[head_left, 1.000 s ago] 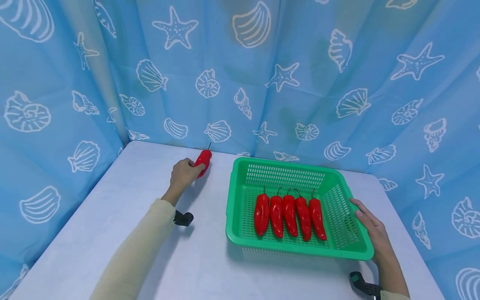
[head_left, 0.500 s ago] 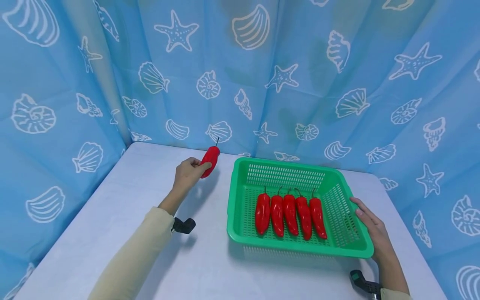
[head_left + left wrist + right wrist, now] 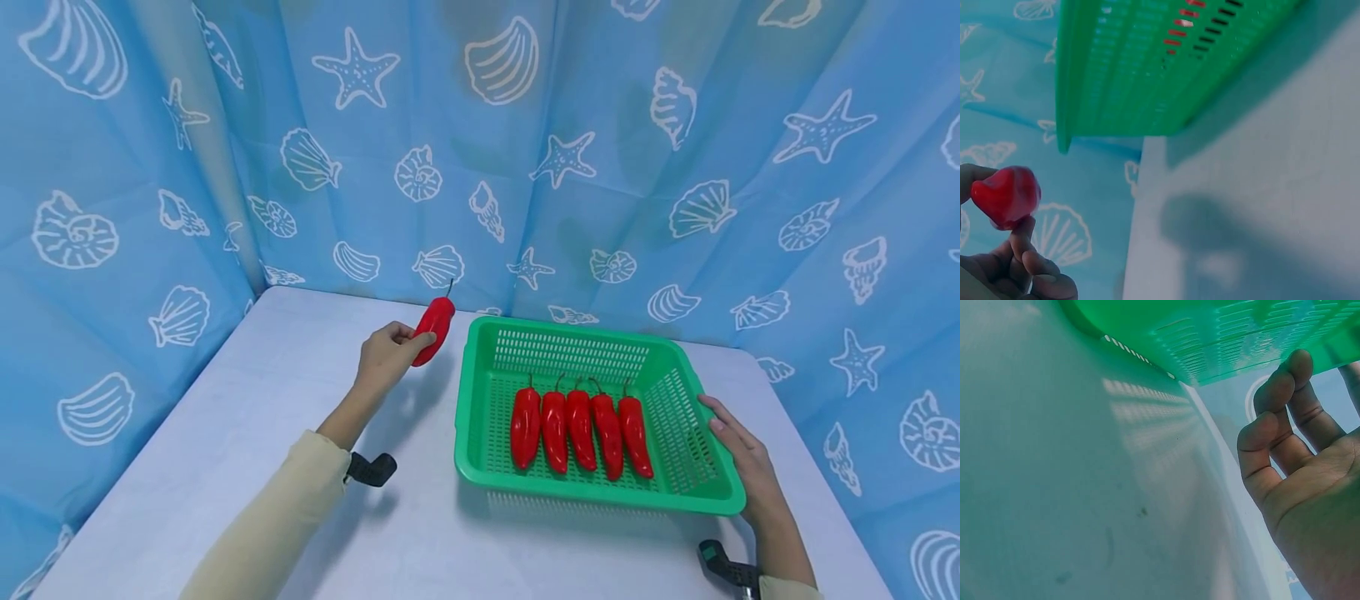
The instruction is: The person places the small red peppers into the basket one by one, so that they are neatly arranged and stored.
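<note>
My left hand [image 3: 386, 358] pinches a red chili pepper [image 3: 435, 329] between thumb and fingers, above the table left of the basket. Its thin dark stem points up and away. In the left wrist view the pepper [image 3: 1009, 197] shows end-on, with fingers [image 3: 1025, 253] curled below it. A green plastic basket [image 3: 592, 493] with slotted walls stands on the table. Several red peppers [image 3: 581, 429] lie side by side inside, stems toward the back. My right hand [image 3: 750, 467] holds the basket's right rim; in the right wrist view its curled fingers [image 3: 1272, 390] reach the outer wall.
A white-covered table [image 3: 405, 533] carries everything. A blue curtain [image 3: 480, 133] with white shells and starfish hangs behind and at both sides, close to the table's back edge. Black wrist devices [image 3: 371, 469] sit on both wrists.
My left hand has lifted the pepper from the table's back left and carried it rightward, nearer the basket. The right hand and the basket stay in place.
</note>
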Action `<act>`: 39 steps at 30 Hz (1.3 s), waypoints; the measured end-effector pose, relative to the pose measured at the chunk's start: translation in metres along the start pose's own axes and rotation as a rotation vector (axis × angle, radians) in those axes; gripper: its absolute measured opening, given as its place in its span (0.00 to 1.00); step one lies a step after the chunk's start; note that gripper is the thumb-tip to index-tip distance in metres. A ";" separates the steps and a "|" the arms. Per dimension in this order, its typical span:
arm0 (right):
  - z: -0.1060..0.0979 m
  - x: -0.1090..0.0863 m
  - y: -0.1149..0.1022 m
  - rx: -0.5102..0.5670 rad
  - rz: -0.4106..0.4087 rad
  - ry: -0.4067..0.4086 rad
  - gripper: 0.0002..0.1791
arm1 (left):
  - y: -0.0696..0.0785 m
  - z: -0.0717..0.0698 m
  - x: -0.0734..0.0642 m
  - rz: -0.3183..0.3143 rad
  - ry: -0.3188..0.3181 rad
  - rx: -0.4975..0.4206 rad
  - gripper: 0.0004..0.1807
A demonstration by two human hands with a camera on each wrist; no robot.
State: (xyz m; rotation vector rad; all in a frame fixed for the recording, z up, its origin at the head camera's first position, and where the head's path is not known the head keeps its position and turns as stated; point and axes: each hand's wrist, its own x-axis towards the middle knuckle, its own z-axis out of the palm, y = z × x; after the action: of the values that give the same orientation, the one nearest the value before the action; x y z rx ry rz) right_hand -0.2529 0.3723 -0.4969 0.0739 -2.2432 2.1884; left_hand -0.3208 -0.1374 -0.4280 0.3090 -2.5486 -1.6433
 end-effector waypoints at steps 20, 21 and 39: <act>0.000 -0.001 0.001 -0.032 0.025 0.014 0.27 | 0.013 0.027 -0.041 0.089 -0.054 -0.058 0.18; 0.000 -0.001 0.001 -0.037 0.029 0.018 0.27 | 0.012 0.028 -0.042 0.097 -0.058 -0.059 0.18; 0.001 0.000 -0.001 -0.010 0.009 0.004 0.26 | 0.027 0.052 -0.068 0.253 -0.046 0.234 0.19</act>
State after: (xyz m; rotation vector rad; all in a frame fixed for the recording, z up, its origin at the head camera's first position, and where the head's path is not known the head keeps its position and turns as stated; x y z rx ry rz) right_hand -0.2528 0.3710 -0.4959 0.0602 -2.2572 2.1792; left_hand -0.2679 -0.0652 -0.4228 -0.0358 -2.6845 -1.2829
